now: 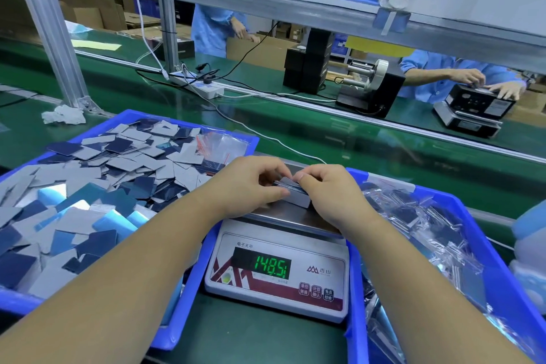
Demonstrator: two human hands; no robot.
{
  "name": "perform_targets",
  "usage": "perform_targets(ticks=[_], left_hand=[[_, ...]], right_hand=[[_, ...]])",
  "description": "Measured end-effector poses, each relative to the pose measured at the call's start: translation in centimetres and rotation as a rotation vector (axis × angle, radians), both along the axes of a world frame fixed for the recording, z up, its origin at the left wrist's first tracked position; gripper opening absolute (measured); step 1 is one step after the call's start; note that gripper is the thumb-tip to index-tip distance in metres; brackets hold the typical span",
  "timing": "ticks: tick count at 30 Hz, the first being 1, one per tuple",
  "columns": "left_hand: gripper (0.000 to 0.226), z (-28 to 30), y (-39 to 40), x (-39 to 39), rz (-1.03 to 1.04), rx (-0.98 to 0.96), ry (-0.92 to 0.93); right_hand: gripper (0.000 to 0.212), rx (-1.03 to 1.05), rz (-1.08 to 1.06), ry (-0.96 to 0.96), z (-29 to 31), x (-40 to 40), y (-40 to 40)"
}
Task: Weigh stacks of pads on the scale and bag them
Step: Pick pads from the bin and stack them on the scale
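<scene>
A small stack of grey pads [295, 196] rests on the steel pan of the white scale [277, 275], whose green display reads 148.5. My left hand [251, 186] grips the stack's left side with thumb and fingers. My right hand [328, 192] pinches its right end, thumb on top. Loose grey and dark blue pads [97, 186] fill the blue tray [17, 303] on the left. A pile of clear bags [218, 143] lies at that tray's far corner. Bagged pads [419, 224] fill the blue tray [472, 263] on the right.
Beyond the scale runs a green conveyor belt [339, 139] with a white power strip [204, 87], cables and a tape dispenser [369, 89]. Aluminium frame posts stand at the left. People in blue coats work across the belt, one at a second scale [469, 118].
</scene>
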State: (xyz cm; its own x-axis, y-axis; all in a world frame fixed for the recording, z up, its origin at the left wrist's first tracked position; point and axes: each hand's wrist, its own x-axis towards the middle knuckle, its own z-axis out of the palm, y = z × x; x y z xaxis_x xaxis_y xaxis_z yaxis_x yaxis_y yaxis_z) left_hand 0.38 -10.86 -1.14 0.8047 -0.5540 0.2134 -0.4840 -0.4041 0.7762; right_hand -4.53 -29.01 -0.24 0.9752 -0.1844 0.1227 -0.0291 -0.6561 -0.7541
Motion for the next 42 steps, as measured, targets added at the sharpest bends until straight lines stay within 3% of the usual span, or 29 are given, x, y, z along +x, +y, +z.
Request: perform_targets(ticks=[8,11,18,21,24,34,38,42], left_hand=[[0.019,0.1,-0.2,-0.1,0.016,-0.02,-0.02],[0.019,0.1,-0.3,-0.1,0.035,0.01,-0.088],[0.004,0.0,-0.3,0.1,0.093,0.014,-0.099],[0.015,-0.1,-0.3,0.1,0.11,0.025,-0.117],[0.034,0.0,-0.4,0.1,0.123,0.047,-0.145],[0.041,0.3,-0.8,-0.6,0.124,0.162,-0.261],[0.05,0.2,-1.1,-0.4,0.088,0.333,-0.297],[0.055,0.6,-1.2,-0.7,0.07,0.381,-0.359]], right_hand=[[0.036,-0.045,0.071,0.011,0.2,-0.3,-0.3],[0.021,-0.093,0.173,-0.02,0.5,-0.5,-0.5],[0.011,-0.263,0.2,-0.151,0.7,-0.7,-1.0],[0.011,-0.277,0.208,-0.136,0.3,-0.6,-0.7],[0.026,-0.34,0.208,-0.161,-0.1,-0.4,-0.1],[0.022,-0.362,0.076,-0.246,0.1,-0.1,-0.1],[0.03,-0.384,0.066,-0.18,-0.5,-0.1,0.1],[0.035,-0.403,0.058,-0.179,-0.5,0.0,0.4]])
